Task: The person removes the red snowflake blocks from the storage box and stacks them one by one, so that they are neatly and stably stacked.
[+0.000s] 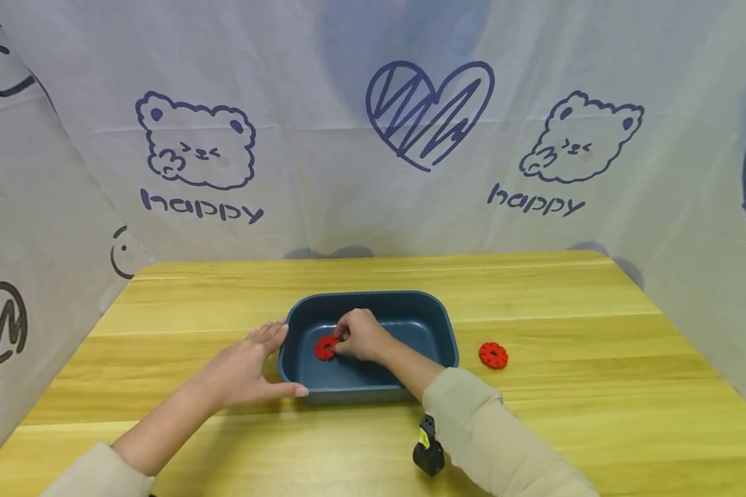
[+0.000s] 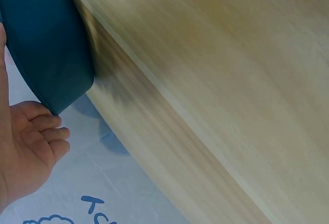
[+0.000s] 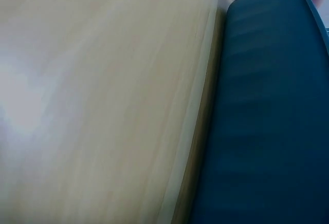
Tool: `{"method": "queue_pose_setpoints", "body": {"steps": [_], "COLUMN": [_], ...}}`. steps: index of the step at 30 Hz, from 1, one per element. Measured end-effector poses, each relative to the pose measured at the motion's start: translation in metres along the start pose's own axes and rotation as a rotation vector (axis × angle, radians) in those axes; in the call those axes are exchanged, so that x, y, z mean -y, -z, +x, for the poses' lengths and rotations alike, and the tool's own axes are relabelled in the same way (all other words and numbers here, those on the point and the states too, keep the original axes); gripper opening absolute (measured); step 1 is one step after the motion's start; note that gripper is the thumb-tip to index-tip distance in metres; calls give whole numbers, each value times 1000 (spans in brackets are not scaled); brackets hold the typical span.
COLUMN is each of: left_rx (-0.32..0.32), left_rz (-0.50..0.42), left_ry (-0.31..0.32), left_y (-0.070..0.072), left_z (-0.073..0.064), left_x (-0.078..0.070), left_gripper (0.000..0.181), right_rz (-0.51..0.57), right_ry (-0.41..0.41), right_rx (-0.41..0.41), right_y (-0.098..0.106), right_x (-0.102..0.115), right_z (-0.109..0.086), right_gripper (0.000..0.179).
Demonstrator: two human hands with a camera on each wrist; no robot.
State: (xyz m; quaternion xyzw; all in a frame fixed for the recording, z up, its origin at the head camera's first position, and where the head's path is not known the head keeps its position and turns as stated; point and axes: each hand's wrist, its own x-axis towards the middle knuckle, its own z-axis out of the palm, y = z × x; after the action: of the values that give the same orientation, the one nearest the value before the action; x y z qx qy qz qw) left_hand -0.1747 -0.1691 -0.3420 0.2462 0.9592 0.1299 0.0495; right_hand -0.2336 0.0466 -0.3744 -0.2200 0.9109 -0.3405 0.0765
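A dark blue tray (image 1: 373, 395) stands on the wooden table. My left hand (image 1: 249, 366) spans the tray's left end, fingers extended at the rim and thumb along the front corner. In the left wrist view, the fingertips of the left hand (image 2: 36, 136) lie right at the tray's (image 2: 49, 39) corner. Inside the tray, my right hand (image 1: 363, 335) pinches the right edge of a red notched disc (image 1: 326, 348) with a hole in its middle. The right wrist view mostly shows the tray's outer wall (image 3: 267, 106); the right hand is out of sight there.
Another red notched disc (image 1: 493, 355) lies flat on the table, right of the tray. A small black device (image 1: 428, 449) is at the right sleeve's cuff. A white cloth (image 1: 323, 186) with drawn bears and a heart hangs behind the wooden table (image 1: 566, 310).
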Motion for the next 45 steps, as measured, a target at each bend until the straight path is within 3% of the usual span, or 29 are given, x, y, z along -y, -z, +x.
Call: {"method": "queue_pose_setpoints", "body": {"steps": [15, 23, 45], "left_rx": [-6, -13, -19], "left_rz": [10, 19, 7], "left_ry": [4, 3, -3], "left_y": [-3, -4, -4], "left_z": [-2, -3, -1], "left_x": [-1, 0, 0], "left_gripper": [106, 107, 105], "right_rz": [-25, -48, -15], "right_ry": [45, 174, 289], "right_rx": [-16, -94, -254], "right_y": [11, 15, 24], "right_x": [-10, -13, -11], "right_z": [-15, -23, -50], "right_gripper": [14, 13, 15]}}
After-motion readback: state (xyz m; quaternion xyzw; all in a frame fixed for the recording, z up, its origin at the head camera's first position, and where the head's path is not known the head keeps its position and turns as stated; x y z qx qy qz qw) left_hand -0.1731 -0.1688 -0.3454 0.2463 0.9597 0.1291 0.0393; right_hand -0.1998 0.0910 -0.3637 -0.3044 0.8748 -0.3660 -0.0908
